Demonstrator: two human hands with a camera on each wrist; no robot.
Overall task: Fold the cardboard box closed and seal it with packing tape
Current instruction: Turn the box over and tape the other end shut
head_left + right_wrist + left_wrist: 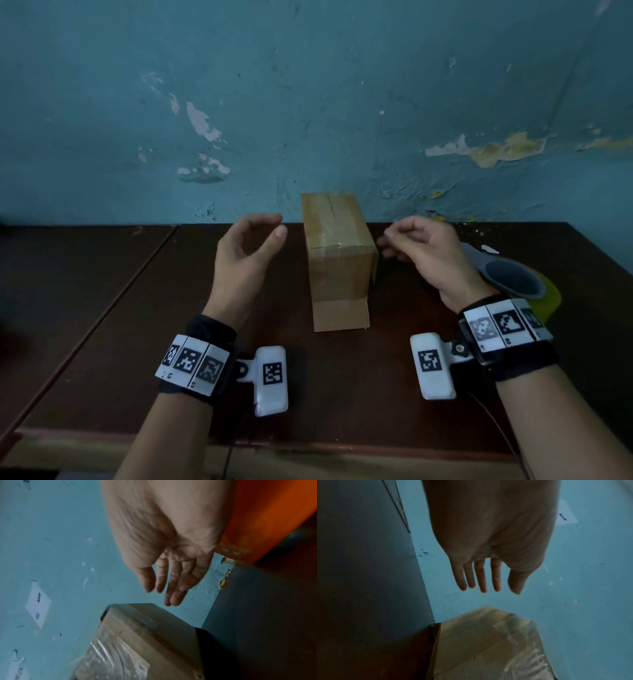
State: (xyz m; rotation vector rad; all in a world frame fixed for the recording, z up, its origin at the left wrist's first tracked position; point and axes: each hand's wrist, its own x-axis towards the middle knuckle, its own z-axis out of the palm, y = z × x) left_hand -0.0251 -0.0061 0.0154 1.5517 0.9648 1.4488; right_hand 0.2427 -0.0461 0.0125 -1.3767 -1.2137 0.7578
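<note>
— While the dark wooden table (102, 308) fills most of the view, where's the cardboard box (337, 263)?
— Mid-table, close to the blue wall (308, 85), flaps folded shut, glossy clear tape (106, 654) wrinkled over its top.
— And the hands?
— Left hand (245, 251) and right hand (428, 253) hover either side, fingers loosely spread, holding nothing, clear of the box.
— The tape roll (520, 284)?
— Behind the right wrist.

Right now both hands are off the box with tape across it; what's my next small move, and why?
Probably bring the left hand and right hand down onto the box and smooth the clear tape. It looks wrinkled over the top, both hands hover open beside the box, and the tape roll lies set aside.
</note>
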